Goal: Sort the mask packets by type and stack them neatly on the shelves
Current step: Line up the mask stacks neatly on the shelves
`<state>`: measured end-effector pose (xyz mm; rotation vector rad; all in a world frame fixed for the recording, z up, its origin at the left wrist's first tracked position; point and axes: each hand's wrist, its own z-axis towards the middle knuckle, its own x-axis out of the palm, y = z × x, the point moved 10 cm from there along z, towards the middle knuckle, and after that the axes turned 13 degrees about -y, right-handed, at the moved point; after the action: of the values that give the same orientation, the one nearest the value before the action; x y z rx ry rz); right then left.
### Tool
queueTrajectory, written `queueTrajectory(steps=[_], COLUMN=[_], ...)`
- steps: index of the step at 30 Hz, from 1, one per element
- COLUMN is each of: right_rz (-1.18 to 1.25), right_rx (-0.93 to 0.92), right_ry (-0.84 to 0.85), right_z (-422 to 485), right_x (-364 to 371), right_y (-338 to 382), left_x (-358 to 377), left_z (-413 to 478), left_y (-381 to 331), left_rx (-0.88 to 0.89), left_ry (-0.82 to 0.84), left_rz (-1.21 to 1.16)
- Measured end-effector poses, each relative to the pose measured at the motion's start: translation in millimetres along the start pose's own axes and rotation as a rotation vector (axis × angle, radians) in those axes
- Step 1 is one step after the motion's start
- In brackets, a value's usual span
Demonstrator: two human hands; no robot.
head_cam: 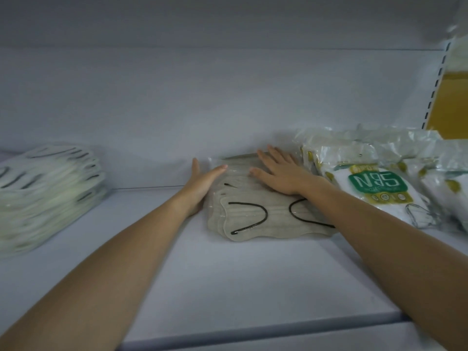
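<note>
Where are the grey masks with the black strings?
Head view: the grey masks lie centrally, between the pale stack on the left and the N95 packets on the right, with the right hand flat on top.

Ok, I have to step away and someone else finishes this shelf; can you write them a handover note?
Left hand: open, straight fingers pressing the left side of the stack of beige mask packets with black ear loops.
Right hand: open, flat on top of that stack.
Pale green mask packets stacked at the left of the white shelf; white N95 packets with green labels at the right, overlapping.
Done: three types sit apart.
Left: square the beige stack, probably tidy the N95 packets.
</note>
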<state>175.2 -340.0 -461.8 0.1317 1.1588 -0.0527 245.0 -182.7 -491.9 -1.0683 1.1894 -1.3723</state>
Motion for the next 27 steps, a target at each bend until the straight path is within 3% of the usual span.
queueTrajectory(steps=[3,6,9,13,18,27], right_rz=[-0.018,-0.002,-0.062,0.006,0.02,-0.033], right_rx=[0.009,0.042,0.01,0.067,0.085,0.015], right_ry=[0.135,0.026,0.122,0.069,0.077,0.139], right_z=[-6.2,-11.4,-26.0,-44.7,-60.5,-96.0], right_x=[11.3,-8.2,0.2,-0.4,-4.9,-2.2], right_y=[2.0,7.4,19.8,22.3,21.6,30.3], left_x=[-0.5,6.0,8.7,5.4,-4.7,-3.4], left_z=[2.0,-6.0,-13.0,-22.9,-36.5,-64.2], left_y=[3.2,4.9,-0.8,-6.1,-10.2,-1.1], left_rx=[-0.015,-0.034,0.015,0.036,0.101,0.143], left_ry=[-0.002,0.057,0.05,0.038,0.007,0.191], left_rz=[0.035,0.112,0.239,0.353,0.388,0.322])
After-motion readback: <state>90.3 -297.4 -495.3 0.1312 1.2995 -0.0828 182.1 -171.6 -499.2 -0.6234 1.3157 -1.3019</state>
